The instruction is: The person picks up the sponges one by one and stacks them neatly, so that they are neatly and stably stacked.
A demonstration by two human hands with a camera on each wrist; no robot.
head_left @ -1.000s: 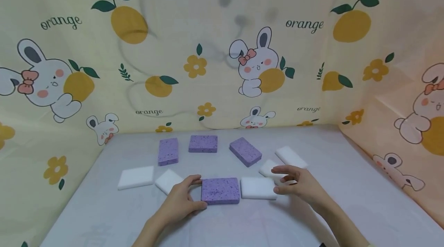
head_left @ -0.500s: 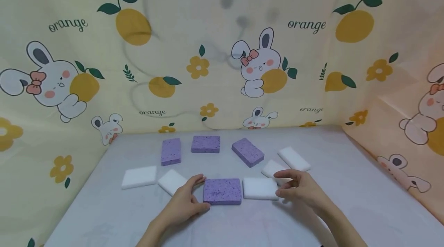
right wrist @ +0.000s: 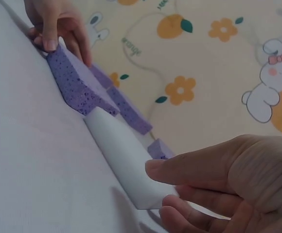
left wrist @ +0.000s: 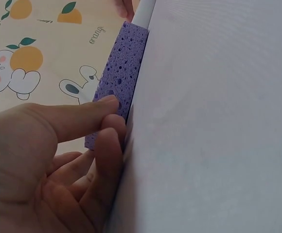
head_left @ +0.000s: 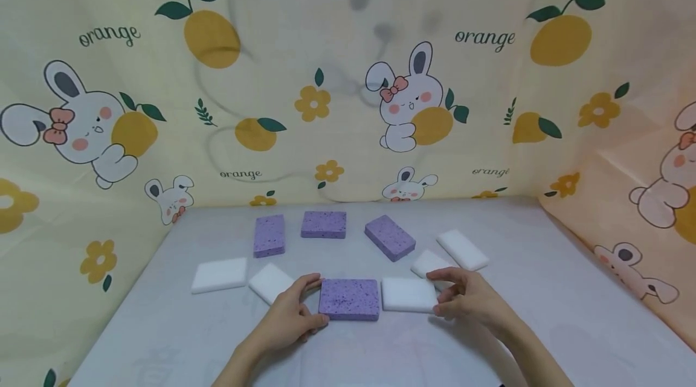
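A speckled purple sponge (head_left: 349, 299) lies flat at the front middle of the table. My left hand (head_left: 288, 317) pinches its left end, the thumb at the front corner and the index finger at the back corner. In the left wrist view that thumb (left wrist: 109, 101) presses the sponge's front side. Just right of it, a narrow gap away, lies a white sponge (head_left: 408, 294). My right hand (head_left: 470, 299) holds the white one's right end between thumb and fingers. The right wrist view shows the thumb (right wrist: 155, 167) along its near edge.
Behind stand three more purple sponges, at left (head_left: 269, 236), middle (head_left: 324, 225) and right (head_left: 389, 238). Two white sponges lie on the left (head_left: 220, 275) (head_left: 270, 283), two on the right (head_left: 431, 262) (head_left: 462, 249). A patterned cloth (head_left: 348, 103) encloses the table.
My right hand has come down and brought its thumb and index finger onto the white sponge's right end. The left hand keeps its pinch on the purple sponge. The head view shifted slightly.
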